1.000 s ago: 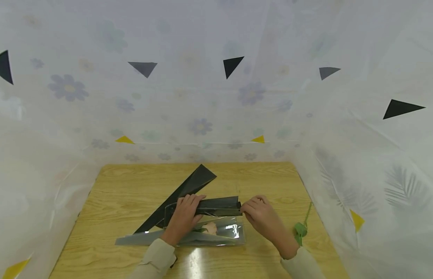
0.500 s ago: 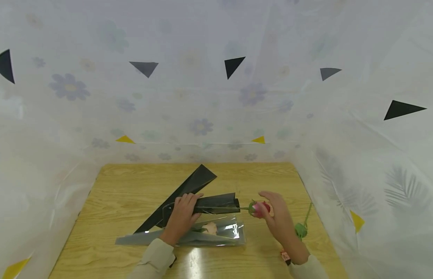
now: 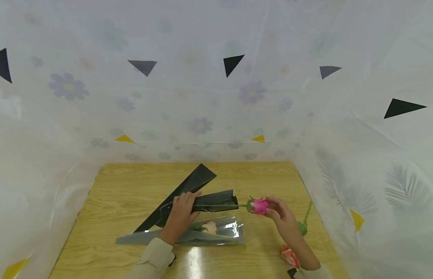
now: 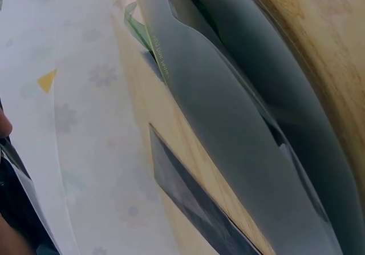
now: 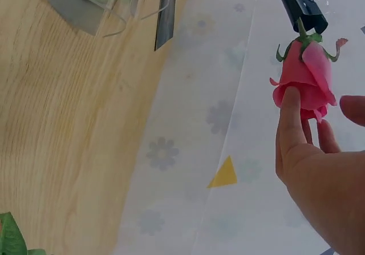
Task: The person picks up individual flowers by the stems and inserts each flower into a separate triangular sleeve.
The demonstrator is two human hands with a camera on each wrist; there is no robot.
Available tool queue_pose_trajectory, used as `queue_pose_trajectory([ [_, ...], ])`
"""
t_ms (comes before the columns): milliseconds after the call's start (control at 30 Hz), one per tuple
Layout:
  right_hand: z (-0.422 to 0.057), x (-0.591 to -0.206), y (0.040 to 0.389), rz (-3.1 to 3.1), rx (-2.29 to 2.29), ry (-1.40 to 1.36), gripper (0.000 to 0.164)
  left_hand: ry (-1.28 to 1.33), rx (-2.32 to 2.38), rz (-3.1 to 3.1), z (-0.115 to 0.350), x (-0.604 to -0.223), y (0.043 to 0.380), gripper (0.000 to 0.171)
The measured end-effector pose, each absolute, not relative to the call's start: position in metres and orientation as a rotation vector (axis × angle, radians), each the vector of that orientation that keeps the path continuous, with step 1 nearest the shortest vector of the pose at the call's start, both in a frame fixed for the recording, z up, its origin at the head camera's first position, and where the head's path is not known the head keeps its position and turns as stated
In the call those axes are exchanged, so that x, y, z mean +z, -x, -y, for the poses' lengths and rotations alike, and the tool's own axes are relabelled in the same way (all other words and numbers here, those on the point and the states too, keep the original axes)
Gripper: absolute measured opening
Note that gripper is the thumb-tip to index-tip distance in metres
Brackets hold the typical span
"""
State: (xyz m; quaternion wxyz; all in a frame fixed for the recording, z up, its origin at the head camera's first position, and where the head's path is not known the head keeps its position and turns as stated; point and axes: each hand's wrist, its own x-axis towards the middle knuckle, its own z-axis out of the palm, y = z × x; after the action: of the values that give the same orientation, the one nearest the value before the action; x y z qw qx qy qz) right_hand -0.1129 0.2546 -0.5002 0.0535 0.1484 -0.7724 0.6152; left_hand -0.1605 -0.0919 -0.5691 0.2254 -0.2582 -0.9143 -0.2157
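In the head view, my left hand (image 3: 181, 213) grips a rolled black flower sleeve (image 3: 218, 200) lying crosswise above the table. From its right mouth a stem comes out, bearing a pink rose (image 3: 259, 207). My right hand (image 3: 285, 220) is at the bloom; in the right wrist view its fingers (image 5: 292, 109) touch the petals of the rose (image 5: 305, 75) while the thumb stands apart. Just below the black sleeve lies a clear and grey flower sleeve (image 3: 150, 237) with a pale flower (image 3: 211, 227) inside. Only the edge of my left hand shows in the left wrist view.
A flat black sleeve (image 3: 201, 175) lies slanted behind the left hand. At the right are a green stemmed flower (image 3: 302, 228), partly behind the right forearm, and a coral flower (image 3: 289, 255). White patterned sheeting (image 3: 202, 97) walls in the wooden table (image 3: 122, 182).
The pink rose, not visible a second ago, now stands out of the black sleeve's mouth. My right hand has moved right from that mouth, uncovering the coral flower. The left hand keeps its grip.
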Motion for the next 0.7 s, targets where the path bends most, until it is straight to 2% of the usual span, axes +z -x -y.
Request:
queue_pose_trajectory([
  [433, -0.247, -0.493, 0.112, 2.416, 1.876, -0.272, 0.033, 0.764, -0.643, 2.56, 0.09, -0.566, 0.158, 0.08],
  [700, -0.241, -0.489, 0.111, 2.362, 1.931, -0.317, 0.031, 0.826, -0.683, 2.585, 0.088, -0.567, 0.157, 0.082],
])
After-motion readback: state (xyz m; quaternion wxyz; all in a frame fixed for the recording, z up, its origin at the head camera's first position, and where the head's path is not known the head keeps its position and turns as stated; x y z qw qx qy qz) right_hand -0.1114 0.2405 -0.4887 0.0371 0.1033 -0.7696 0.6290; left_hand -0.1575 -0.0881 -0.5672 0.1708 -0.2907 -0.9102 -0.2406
